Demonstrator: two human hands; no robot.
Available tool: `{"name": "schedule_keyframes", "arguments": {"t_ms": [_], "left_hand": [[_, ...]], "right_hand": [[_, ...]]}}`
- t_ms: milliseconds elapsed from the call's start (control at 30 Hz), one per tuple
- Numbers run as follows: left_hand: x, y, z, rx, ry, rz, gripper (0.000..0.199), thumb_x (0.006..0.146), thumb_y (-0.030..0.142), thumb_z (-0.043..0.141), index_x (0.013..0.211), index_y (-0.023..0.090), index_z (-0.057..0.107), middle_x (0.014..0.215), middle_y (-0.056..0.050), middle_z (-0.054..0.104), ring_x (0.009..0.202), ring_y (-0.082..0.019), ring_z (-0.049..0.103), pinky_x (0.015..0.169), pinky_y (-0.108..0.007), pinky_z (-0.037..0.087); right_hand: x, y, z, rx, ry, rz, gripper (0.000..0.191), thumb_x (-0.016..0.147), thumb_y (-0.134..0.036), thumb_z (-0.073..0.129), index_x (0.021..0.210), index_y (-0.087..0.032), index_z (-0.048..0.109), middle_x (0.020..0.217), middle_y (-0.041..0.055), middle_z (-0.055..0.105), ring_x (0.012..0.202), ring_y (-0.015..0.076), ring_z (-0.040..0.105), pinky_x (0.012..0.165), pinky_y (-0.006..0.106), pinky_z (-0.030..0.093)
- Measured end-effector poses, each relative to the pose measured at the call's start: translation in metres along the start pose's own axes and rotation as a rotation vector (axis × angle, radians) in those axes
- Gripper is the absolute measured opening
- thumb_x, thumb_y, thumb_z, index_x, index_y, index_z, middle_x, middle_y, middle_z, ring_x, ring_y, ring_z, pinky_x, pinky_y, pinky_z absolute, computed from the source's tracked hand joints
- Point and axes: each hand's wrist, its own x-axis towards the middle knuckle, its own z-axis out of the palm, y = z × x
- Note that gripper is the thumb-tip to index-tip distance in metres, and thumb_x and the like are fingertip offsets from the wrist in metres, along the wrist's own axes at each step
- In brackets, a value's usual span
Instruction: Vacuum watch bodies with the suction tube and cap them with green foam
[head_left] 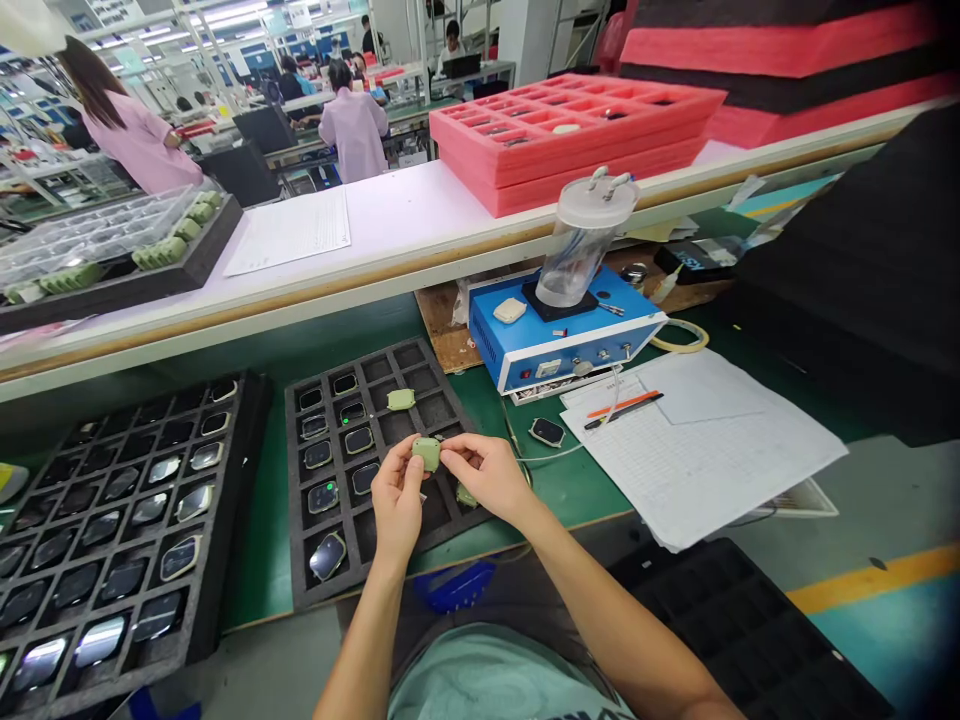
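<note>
Pale green piece [427,454] pinched between both hands above a black foam tray [375,368]

Left hand [396,497] curled nearly closed, thumb and fingertips gripping the piece's left side. Right hand [484,473] also mostly closed, thumb and forefinger pinching the right side. The piece sits between them, just over the tray's middle cells.

A second green piece [400,399] lies on the tray's upper cells; a third [466,495] sits just below the right hand, partly hidden. Dark glass-faced devices [328,556] fill the tray's left cells. A second foam tray [247,400] of similar devices lies to the left.

Farther right on the green bench mat: one dark device [547,432], loose beside paper sheets [697,440] with an orange pen [622,404] on them. Behind, a blue bench unit [570,335] carries a clear lidded cylinder [583,240]. Red foam trays [570,130] stand on the white shelf; co-workers in pink smocks [354,133] stand beyond.
</note>
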Motion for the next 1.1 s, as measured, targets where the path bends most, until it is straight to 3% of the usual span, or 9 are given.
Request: {"name": "schedule_keyframes", "arguments": {"t_ms": [333,533,700,800,967,1100], "left_hand": [[0.001,0.000,-0.001,-0.001,0.001,-0.013,0.051,0.082,0.054,0.075,0.115,0.015,0.073,0.110,-0.014,0.076,0.094,-0.024,0.072,0.075,-0.031,0.059],[-0.002,0.002,0.002,0.031,-0.015,-0.013,0.051,0.079,0.052,0.078,0.114,0.015,0.074,0.109,-0.014,0.077,0.098,-0.027,0.074,0.083,-0.038,0.061],[0.008,0.003,0.005,0.029,-0.035,-0.030,0.043,0.078,0.043,0.077,0.109,0.013,0.073,0.104,-0.015,0.078,0.095,-0.026,0.075,0.085,-0.038,0.061],[0.030,0.006,0.005,0.272,-0.060,0.058,0.034,0.088,0.036,0.064,0.113,0.014,0.071,0.107,-0.014,0.077,0.095,-0.024,0.074,0.083,-0.036,0.059],[0.058,0.010,0.006,0.682,-0.167,0.133,0.025,0.085,0.022,0.063,0.108,0.020,0.074,0.092,-0.010,0.074,0.085,-0.027,0.070,0.086,-0.041,0.054],[0.061,0.017,0.006,0.858,-0.172,0.172,0.027,0.087,0.024,0.060,0.109,0.018,0.074,0.116,-0.016,0.068,0.098,-0.032,0.067,0.088,-0.044,0.052]], "right_hand": [[0.001,-0.003,-0.002,-0.011,-0.013,-0.022,0.018,0.086,-0.027,0.064,0.088,-0.019,0.080,0.082,0.0055,0.080,0.067,0.0199,0.073,0.058,0.026,0.055],[0.004,-0.006,-0.006,-0.064,-0.035,-0.008,0.020,0.084,-0.023,0.062,0.086,-0.019,0.081,0.078,0.0041,0.079,0.066,0.0187,0.073,0.061,0.026,0.055],[0.011,-0.006,-0.017,-0.217,0.068,0.089,0.014,0.077,-0.018,0.064,0.073,-0.018,0.077,0.069,0.0035,0.076,0.063,0.0196,0.071,0.060,0.026,0.051],[0.023,-0.008,-0.035,-0.389,0.095,0.113,0.015,0.079,-0.020,0.064,0.070,-0.019,0.076,0.069,0.0038,0.075,0.066,0.0210,0.071,0.061,0.027,0.048],[0.057,-0.011,-0.053,-0.765,-0.064,0.105,0.021,0.081,-0.016,0.062,0.069,-0.019,0.078,0.074,0.0085,0.077,0.073,0.0242,0.072,0.062,0.028,0.044],[0.075,-0.007,-0.049,-0.819,-0.118,0.098,0.023,0.078,-0.013,0.063,0.060,-0.020,0.076,0.064,0.0094,0.073,0.066,0.0240,0.069,0.058,0.028,0.040]]}}
